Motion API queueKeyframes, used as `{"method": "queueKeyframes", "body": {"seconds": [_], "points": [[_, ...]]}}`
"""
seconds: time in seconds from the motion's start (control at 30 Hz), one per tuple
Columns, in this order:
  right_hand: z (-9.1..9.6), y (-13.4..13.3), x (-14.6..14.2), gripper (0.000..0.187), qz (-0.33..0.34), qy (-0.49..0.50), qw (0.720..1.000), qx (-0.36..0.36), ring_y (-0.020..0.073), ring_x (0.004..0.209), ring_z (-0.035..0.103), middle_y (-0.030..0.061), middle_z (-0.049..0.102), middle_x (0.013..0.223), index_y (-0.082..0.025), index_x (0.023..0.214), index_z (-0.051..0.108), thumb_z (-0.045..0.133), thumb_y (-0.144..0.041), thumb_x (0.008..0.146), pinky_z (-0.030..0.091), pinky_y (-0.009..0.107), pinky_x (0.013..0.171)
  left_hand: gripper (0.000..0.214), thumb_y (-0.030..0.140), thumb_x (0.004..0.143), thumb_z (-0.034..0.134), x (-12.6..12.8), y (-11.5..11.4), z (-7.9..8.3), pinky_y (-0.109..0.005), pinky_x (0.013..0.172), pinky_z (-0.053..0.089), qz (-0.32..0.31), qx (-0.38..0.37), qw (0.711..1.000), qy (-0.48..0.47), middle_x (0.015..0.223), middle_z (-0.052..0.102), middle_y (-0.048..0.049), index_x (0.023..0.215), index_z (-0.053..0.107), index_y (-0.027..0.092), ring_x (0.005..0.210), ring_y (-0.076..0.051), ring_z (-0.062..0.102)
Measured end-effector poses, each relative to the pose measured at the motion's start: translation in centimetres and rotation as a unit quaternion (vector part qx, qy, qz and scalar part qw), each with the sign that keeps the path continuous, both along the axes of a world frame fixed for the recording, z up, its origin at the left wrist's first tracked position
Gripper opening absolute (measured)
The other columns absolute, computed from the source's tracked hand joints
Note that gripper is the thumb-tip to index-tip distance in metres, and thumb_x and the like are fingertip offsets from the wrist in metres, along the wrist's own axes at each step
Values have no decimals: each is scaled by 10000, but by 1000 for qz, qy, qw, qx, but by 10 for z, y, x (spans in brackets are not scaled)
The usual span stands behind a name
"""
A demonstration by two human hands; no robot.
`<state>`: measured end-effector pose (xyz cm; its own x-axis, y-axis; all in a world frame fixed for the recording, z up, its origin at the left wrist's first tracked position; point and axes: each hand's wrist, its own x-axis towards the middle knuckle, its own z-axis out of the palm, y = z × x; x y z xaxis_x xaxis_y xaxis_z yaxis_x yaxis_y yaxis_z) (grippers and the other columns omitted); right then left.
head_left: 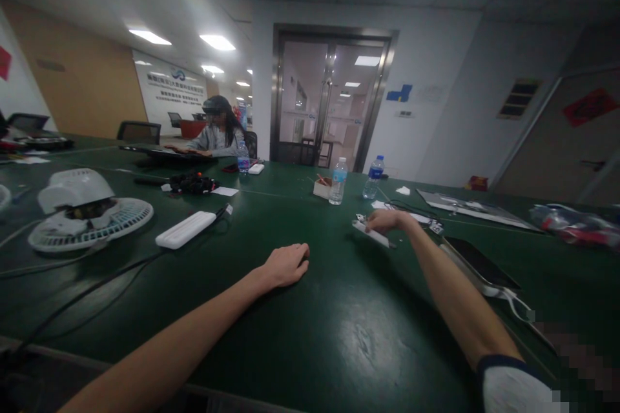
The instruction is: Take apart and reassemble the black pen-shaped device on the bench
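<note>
My left hand rests on the green table, its fingers loosely curled in and nothing visible in them. Farther out to the right, my right hand grips a thin flat white piece from above. Small metal-looking bits show at the piece's far left end, too blurred to make out. It is tilted and seems to be slightly above the tabletop, with a shadow below. My fingertips are partly hidden behind the hand. Just beyond that hand lie white papers and dark cables.
Two water bottles and a small box stand ahead. A phone-like device with a white cable lies by my right forearm. At left are a disassembled white fan and a white power strip. A person sits across.
</note>
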<state>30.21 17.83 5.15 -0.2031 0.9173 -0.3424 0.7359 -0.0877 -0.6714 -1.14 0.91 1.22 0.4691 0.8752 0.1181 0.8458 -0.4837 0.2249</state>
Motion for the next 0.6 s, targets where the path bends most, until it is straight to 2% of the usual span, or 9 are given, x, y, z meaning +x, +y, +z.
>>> {"method": "queueKeyframes", "body": {"seconds": [0.03,0.1,0.17,0.27,0.3,0.37,0.47,0.53,0.6], "points": [[1,-7,-18,216,20,-14,999,-22,141,464,567,37,606,531,-109,696,625,759,-195,550,478,235,449,274,379,866,393,0,1,-1,-313,698,469,7,2,1000,-10,982,580,-69,1041,494,194,838,-198,571],[1,-25,-55,301,120,-106,980,-119,169,523,607,53,629,557,-99,707,633,797,-248,504,510,255,493,338,423,859,409,0,2,-4,-313,707,469,30,7,998,-46,1009,569,-71,1090,484,188,848,-197,567],[2,-46,-89,373,207,-141,952,-174,187,580,635,88,652,599,-91,716,639,787,-382,535,523,260,520,408,462,866,392,0,3,-6,-323,766,461,56,21,994,-89,1048,559,-81,1145,468,174,907,-201,557],[6,-69,-114,489,268,-155,934,-179,216,628,653,122,670,656,-92,713,638,710,-559,587,523,287,525,454,493,879,360,2,2,-5,-341,832,435,61,24,991,-118,1067,562,-86,1164,482,162,975,-209,533],[8,-71,-111,503,262,-149,942,-148,221,642,653,119,672,667,-109,706,637,678,-599,603,525,298,542,439,490,882,358,3,0,-3,-340,834,432,45,14,992,-115,1046,572,-79,1137,509,166,971,-208,530],[6,-67,-90,497,206,-124,971,-19,228,714,651,103,676,714,-158,703,636,625,-650,632,523,308,618,391,468,890,363,6,-3,0,-325,815,432,2,-12,994,-107,989,591,-61,1050,569,177,936,-196,533],[-11,-48,-29,532,53,-90,978,181,294,1003,583,127,656,947,-179,865,629,629,-655,628,471,366,830,372,433,908,348,9,-7,4,-293,777,436,-41,-39,992,-110,945,594,-50,951,616,179,885,-172,536],[-34,-34,14,656,-66,-90,965,238,347,1183,448,184,562,1159,-148,1055,569,604,-663,649,393,433,940,382,432,911,345,10,-8,5,-283,762,438,-51,-49,990,-120,937,592,-48,928,627,175,863,-162,537],[-59,-23,47,712,-110,-65,964,231,337,1295,301,195,425,1325,-148,1200,484,567,-648,699,316,441,1018,389,440,909,348,11,-7,5,-281,751,440,-50,-56,989,-126,936,589,-46,923,631,173,851,-159,536]]}}
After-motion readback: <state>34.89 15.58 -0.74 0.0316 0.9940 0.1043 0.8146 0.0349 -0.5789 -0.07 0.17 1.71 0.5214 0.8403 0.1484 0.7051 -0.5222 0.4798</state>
